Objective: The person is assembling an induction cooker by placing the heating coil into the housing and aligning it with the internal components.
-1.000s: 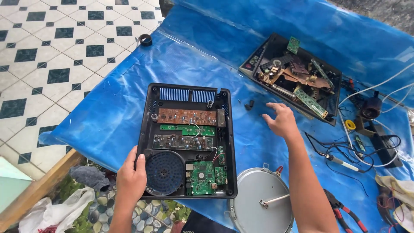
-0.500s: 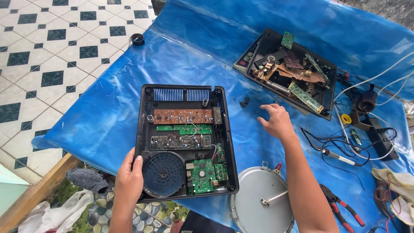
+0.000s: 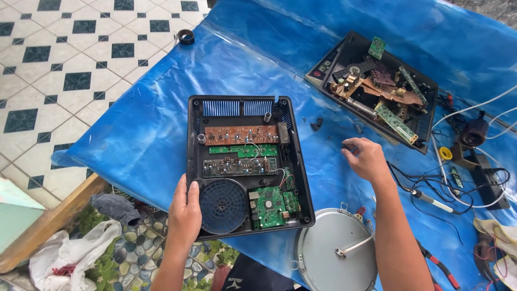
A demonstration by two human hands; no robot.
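The left hand (image 3: 184,213) grips the near-left edge of the opened black appliance housing (image 3: 245,164), beside its round fan grille (image 3: 223,206); right of the housing, the right hand (image 3: 368,159) rests curled on the blue tarp (image 3: 134,129)

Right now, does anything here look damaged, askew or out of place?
Yes. The second black casing at upper right holds loose circuit boards piled at odd angles, not mounted. The casing under the left hand has its boards seated flat.
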